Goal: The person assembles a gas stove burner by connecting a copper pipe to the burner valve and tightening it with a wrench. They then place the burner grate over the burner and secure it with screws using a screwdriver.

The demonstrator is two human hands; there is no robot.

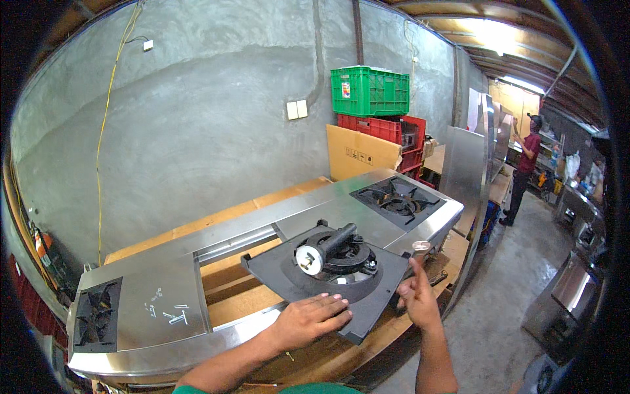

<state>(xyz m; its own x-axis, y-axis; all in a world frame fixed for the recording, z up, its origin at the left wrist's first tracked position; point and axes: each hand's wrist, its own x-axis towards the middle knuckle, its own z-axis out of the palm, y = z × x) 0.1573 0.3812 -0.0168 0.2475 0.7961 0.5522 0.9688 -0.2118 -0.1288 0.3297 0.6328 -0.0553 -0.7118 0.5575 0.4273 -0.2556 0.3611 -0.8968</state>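
Note:
A black square burner plate (384, 292) lies over the stainless-steel stove counter, partly across a rectangular opening. Mounted on it is a round black burner (350, 256) with a thick tube, which ends in a silver disc (309, 260). My left hand (312, 322) grips the plate's near edge, with its fingers flat on top and the thumb hidden. Beside the right corner of the plate is my right hand (422, 299), its index finger stretched upward and the other fingers curled. What these hold, if anything, I cannot make out. A small shiny metal piece (421, 246) shows just beyond the fingertip.
Loose bolts (176, 316) lie on the left of the counter (141, 289), near a black grate (98, 315). Another burner (399, 202) sits at the far right. Behind it stand cardboard (357, 154) and stacked crates (369, 92). A person (525, 154) stands at the far right.

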